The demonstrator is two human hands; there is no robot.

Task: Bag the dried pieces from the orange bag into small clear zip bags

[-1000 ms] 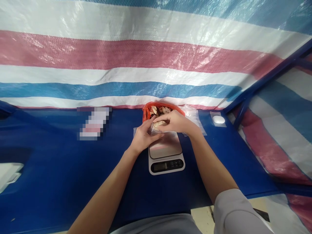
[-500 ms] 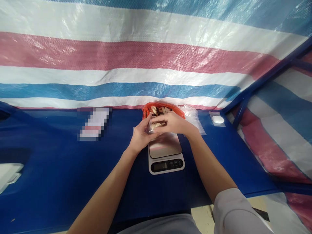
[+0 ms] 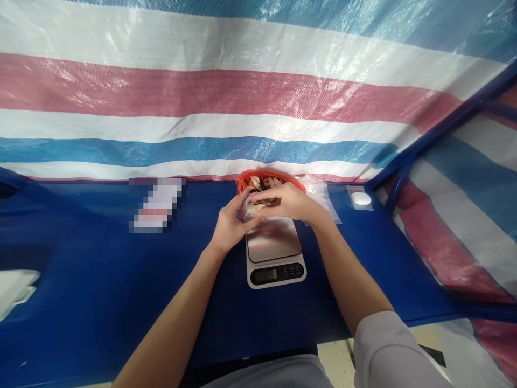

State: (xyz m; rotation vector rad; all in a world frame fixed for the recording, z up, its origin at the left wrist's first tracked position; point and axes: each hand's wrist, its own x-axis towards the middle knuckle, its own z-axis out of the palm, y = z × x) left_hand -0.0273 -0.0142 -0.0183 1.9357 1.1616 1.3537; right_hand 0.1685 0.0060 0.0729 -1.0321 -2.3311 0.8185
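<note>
My left hand (image 3: 232, 225) is closed on a small clear plastic bag (image 3: 244, 211), holding it above the far end of a kitchen scale. My right hand (image 3: 291, 202) reaches in from the right, its fingers curled round some dried slices (image 3: 258, 207), pale and brown like dried mushroom, at the clear bag's mouth. Just beyond both hands sits an orange-red plastic bag (image 3: 297, 183), filled with more dried pieces (image 3: 267, 183). Below the hands stands the white kitchen scale (image 3: 276, 275) with a shiny plate (image 3: 274, 241); its display shows no readable figure.
To the right lie flat clear zip bags (image 3: 323, 200) and a white oval object (image 3: 361, 199) on a clear packet. A blurred-out item (image 3: 157, 205) is at the left on the blue table (image 3: 121, 291). A striped plastic sheet (image 3: 226, 91) hangs behind.
My left hand has shifted very slightly left, and a little more of the clear bag shows between the hands. The right hand stays nearly in place over the bag.
</note>
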